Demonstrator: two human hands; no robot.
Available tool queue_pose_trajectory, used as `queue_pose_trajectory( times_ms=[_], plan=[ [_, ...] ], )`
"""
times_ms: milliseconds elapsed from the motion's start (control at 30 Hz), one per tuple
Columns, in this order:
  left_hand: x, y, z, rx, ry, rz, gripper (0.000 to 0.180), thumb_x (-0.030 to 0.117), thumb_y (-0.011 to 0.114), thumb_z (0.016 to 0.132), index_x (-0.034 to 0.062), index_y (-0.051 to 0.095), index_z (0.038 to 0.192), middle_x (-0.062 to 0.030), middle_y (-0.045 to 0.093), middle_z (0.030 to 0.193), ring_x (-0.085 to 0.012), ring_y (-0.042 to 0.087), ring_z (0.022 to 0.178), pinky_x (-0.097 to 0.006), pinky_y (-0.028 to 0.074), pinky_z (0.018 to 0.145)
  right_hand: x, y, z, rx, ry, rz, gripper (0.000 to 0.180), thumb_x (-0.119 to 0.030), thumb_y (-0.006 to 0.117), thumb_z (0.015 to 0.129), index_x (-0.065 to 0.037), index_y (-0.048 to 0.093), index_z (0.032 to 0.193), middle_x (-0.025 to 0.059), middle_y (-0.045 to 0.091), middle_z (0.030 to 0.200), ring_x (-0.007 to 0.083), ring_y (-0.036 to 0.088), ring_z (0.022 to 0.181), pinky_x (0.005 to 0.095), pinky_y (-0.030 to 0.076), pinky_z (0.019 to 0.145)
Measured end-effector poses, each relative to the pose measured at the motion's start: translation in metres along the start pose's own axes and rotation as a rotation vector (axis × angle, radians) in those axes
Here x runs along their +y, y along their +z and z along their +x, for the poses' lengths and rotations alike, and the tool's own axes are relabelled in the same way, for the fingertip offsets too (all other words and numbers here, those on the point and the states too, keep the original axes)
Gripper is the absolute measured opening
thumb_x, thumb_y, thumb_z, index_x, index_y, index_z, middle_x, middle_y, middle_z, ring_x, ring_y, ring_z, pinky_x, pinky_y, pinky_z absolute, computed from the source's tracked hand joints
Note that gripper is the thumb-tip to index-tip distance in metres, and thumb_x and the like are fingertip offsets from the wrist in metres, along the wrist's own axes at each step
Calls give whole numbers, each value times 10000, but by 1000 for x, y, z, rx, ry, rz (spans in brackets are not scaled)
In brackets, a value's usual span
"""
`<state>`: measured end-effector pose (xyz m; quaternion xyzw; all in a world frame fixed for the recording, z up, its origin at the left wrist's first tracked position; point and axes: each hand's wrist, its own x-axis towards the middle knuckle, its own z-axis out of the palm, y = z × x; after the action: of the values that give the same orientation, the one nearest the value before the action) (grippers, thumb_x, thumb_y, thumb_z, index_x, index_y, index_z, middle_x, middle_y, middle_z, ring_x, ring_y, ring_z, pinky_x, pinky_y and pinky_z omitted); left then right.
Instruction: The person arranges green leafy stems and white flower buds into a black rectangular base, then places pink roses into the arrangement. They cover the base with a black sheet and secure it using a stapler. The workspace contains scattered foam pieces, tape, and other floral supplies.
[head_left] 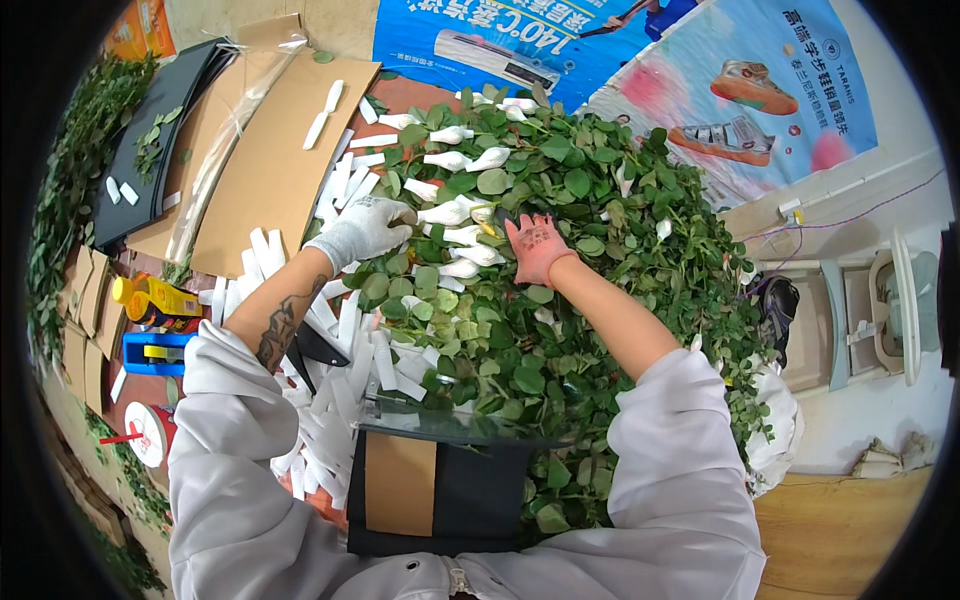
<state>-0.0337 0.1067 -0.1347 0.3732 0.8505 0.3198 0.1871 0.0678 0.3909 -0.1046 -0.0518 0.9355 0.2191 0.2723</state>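
My left hand [368, 230], in a whitish-grey glove, has its fingers drawn together beside the white-sleeved flower buds; whatever lies between the fingertips is too small to tell. A white-sleeved bud [444, 213] lies just right of those fingertips. Next to it a yellowish bud [483, 214] shows among the leaves, close to the thumb of my right hand [537, 248]. That hand wears a pink glove with dark fingertips, and its bent fingers reach into the heap of leafy stems [610, 270], which partly hides their grip. Loose white foam sleeves [345, 325] are strewn below my left forearm.
Brown cardboard [270, 150] and dark sheets [165, 150] lie far left. Along the left stand a yellow bottle [150, 300], a blue tape dispenser [155, 353] and a lidded cup [150, 435] with a straw. A black-handled tool [318, 348] rests among the sleeves. A clear-topped stand [445, 490] is nearest me.
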Motion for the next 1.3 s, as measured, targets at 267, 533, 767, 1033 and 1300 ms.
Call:
queue_pose_trajectory(
  times_ms=[267,533,767,1033,1300],
  plan=[
    [10,-5,-23,-5,240,91,341,278,616,835,96,667,1119,-146,669,1010,-322,628,995,-404,484,908,45,-24,-30,369,84,48,917,-365,740,679,12,353,1420,168,567,1236,300,556,1151,378,398,1022],
    [38,0,-1,-36,349,180,610,330,668,815,84,511,1350,-187,570,1265,-348,534,1191,-410,414,1034,221,-140,-186,977,-1,987,688,-132,843,643,44,523,1227,118,654,1147,208,612,1060,356,488,945],
    [200,-88,63,306,559,-45,933,248,726,772,4,200,1503,-221,294,1521,-337,335,1397,-361,294,1147,290,-104,-235,1109,15,952,856,-103,895,612,42,428,1314,145,596,1232,203,568,1121,374,482,968],
    [287,-61,112,26,707,-373,595,239,703,841,68,459,1357,-146,532,1322,-272,522,1188,-360,396,1047,240,-73,-200,839,-252,1066,1005,-90,895,621,56,273,1397,154,535,1323,213,523,1203,375,441,1015],
    [271,-16,152,286,785,199,468,310,651,862,109,536,1269,-145,590,1240,-305,571,1115,-409,440,980,223,-71,-210,698,-281,1262,906,24,754,750,-9,188,1457,220,454,1399,289,529,1228,427,457,1019]
  ],
)
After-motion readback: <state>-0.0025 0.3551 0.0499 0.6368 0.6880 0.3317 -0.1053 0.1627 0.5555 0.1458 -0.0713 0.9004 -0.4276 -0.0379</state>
